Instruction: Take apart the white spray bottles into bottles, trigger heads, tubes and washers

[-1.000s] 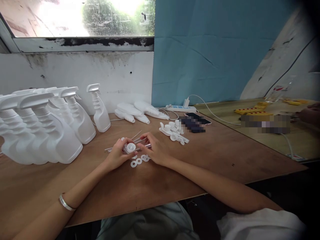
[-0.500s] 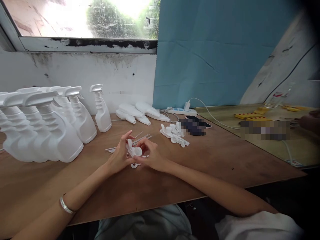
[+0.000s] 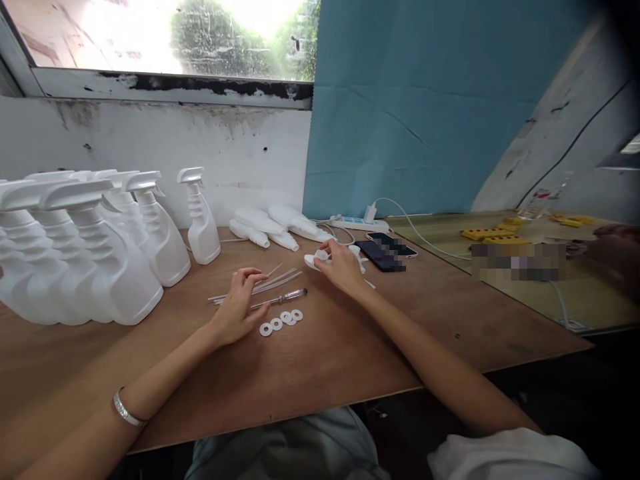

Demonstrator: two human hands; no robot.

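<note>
My left hand (image 3: 235, 312) rests over the table with its fingers apart and nothing in them. Under and beyond its fingertips lie several thin clear tubes (image 3: 273, 283). A screwdriver (image 3: 293, 295) with a clear and dark handle lies beside that hand, its shaft tip partly hidden by the fingers. Several white ring washers (image 3: 277, 324) sit in a row just right of the left hand. Farther right, my right hand (image 3: 343, 269) pinches a white spray trigger head (image 3: 311, 261). More white spray-head parts (image 3: 355, 251) lie behind that hand, mostly covered by it.
White spray bottles with heads (image 3: 130, 287) stand crowded on the left, and one bottle (image 3: 205, 233) stands apart. Several headless bottles (image 3: 295, 223) lie by the wall. Phones (image 3: 375, 255), a power strip (image 3: 363, 223) and cables are at right. Another person's hand (image 3: 617, 257) shows far right.
Both hands held the spray head together. My left hand has let go and opened; my right hand has carried it right to the spray-head pile. The washers and screwdriver are now uncovered.
</note>
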